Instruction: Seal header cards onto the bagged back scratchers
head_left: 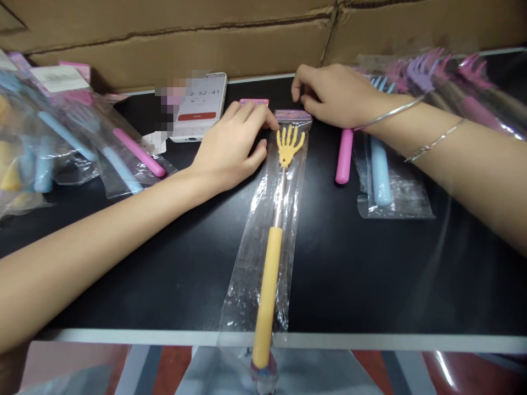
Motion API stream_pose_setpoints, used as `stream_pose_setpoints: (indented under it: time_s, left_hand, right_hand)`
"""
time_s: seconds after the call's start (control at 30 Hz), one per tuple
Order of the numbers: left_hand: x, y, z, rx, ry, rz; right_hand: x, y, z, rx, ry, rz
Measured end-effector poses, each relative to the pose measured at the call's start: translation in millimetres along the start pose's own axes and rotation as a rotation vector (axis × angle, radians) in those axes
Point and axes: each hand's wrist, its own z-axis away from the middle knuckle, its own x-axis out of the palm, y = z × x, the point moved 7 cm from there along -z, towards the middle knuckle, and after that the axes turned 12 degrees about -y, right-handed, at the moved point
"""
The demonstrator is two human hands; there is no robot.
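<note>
A yellow back scratcher [268,285] with a hand-shaped head lies in a clear plastic bag [242,269] at the middle of the table. Its handle reaches past the front edge. A pink and purple header card [293,115] is at the bag's far end. My left hand [234,145] rests left of that end, index fingertip at the bag's edge, thumb apart from it. Behind its knuckles shows another pink card [254,102]. My right hand [335,93], fingers loosely bent and nothing visible in them, is over the table right of the header card. My right wrist wears two bangles.
Bagged back scratchers in blue and pink [140,152] pile up on the left. More lie at right, with a blue handle [379,173] and a pink handle [344,156] under my right arm. A phone [201,107] showing a timer leans near cardboard boxes [185,49].
</note>
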Motion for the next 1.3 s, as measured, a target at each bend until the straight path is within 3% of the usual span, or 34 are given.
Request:
stream_pose_setpoints:
  time_s: [0.87, 1.3]
  left_hand:
    - [-2.2, -1.7, -1.6, 0.059, -0.029, 0.023]
    - [-3.4, 2.3, -0.5, 0.021, -0.021, 0.011]
  right_hand:
    - [0.5, 1.3, -0.5, -0.012, 0.022, 0.009]
    - [0.4, 0.7, 0.1, 0.005, 0.017, 0.013]
